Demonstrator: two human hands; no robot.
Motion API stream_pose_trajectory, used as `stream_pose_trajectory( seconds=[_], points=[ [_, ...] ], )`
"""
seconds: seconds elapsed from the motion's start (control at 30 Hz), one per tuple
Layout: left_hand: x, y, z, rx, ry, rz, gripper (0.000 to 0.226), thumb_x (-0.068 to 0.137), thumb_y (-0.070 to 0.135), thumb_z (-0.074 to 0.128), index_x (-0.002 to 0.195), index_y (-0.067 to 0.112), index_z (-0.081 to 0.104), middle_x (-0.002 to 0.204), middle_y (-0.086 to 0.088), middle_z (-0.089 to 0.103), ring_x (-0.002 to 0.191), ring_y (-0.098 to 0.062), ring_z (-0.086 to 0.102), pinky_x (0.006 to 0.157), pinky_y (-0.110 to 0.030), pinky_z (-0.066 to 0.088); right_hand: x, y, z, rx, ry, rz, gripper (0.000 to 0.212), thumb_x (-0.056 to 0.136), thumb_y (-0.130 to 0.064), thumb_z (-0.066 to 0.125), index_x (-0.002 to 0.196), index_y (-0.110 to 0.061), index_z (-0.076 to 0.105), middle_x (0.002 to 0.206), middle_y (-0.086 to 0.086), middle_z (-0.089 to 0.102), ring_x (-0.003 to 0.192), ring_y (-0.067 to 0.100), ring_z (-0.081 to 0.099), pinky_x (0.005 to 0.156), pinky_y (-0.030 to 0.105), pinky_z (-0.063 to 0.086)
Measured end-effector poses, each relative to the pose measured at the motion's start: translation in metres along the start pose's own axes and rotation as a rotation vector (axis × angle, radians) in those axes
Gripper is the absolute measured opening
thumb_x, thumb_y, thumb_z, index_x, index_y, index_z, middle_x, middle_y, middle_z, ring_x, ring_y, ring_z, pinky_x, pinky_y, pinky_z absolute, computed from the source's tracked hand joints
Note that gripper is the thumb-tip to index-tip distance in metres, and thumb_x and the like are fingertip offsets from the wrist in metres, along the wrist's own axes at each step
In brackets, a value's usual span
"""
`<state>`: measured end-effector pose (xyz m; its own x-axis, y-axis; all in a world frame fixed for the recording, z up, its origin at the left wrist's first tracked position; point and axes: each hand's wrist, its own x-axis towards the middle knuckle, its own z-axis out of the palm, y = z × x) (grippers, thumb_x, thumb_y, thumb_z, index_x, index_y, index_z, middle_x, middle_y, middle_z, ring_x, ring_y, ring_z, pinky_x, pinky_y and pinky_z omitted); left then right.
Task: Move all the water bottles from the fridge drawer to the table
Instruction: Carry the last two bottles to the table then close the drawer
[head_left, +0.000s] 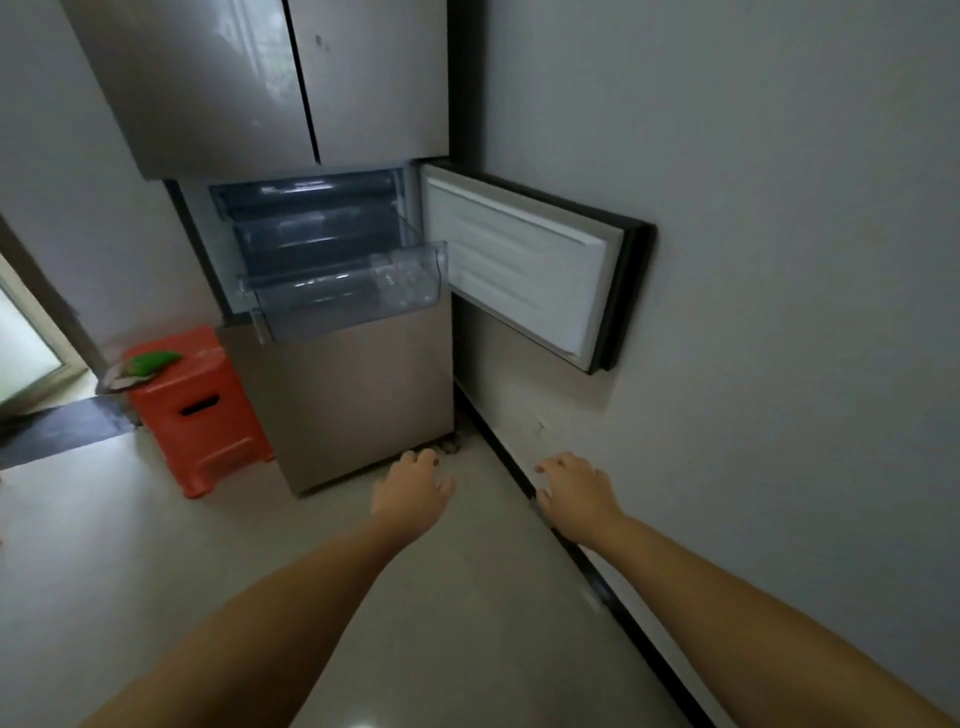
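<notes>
Both arms reach forward above the floor, the left hand (413, 486) and right hand (574, 491) loose-fingered and holding nothing, while farther off the clear plastic drawer (311, 306) juts from the fridge (358, 384) beside its swung-open door (524, 270), with clear water bottles (402, 283) lying in its right end.

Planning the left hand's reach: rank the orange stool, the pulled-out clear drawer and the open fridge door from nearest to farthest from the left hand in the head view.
From the left hand:
1. Orange stool, on the floor to its left.
2. Clear drawer, pulled out above it.
3. Open fridge door, up and right against the wall.
</notes>
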<state>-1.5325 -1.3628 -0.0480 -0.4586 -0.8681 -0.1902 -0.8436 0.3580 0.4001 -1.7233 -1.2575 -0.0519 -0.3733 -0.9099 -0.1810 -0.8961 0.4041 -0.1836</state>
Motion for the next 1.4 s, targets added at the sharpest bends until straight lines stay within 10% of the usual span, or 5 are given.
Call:
stream_pose_trajectory(
  seconds=[0.53,1.07,1.4],
  points=[
    [0.220,-0.040,-0.069,-0.099,0.050,-0.073,0.042,0.097,0.039,0.044,0.131,0.014,0.044,0.134,-0.009,0.046,0.119,-0.028,0.049,0.098,-0.042,0.044,0.268,-0.070,-0.041,0.004,-0.034,-0.190,0.042,0.098,-0.033,0.041,0.137,-0.020,0.045,0.140,0.006,0.045,0.125,0.026,0.045,0.101,0.039,0.038],
    [0.459,-0.076,-0.216,-0.139,0.254,0.085,0.038,0.093,0.034,0.050,0.128,0.017,0.050,0.129,-0.008,0.051,0.120,-0.026,0.048,0.096,-0.043,0.045,0.494,-0.192,-0.142,0.237,0.297,-0.254,0.032,0.097,-0.019,0.048,0.126,-0.012,0.056,0.127,0.009,0.056,0.115,0.026,0.054,0.097,0.034,0.042],
    [0.579,-0.087,-0.230,-0.182,0.040,-0.120,0.041,0.094,0.034,0.050,0.127,0.009,0.051,0.132,-0.016,0.053,0.119,-0.031,0.052,0.098,-0.039,0.045,0.641,-0.208,-0.158,0.204,-0.044,-0.188,0.039,0.098,-0.021,0.048,0.134,-0.007,0.047,0.135,0.018,0.051,0.120,0.033,0.052,0.096,0.033,0.042]
  ],
)
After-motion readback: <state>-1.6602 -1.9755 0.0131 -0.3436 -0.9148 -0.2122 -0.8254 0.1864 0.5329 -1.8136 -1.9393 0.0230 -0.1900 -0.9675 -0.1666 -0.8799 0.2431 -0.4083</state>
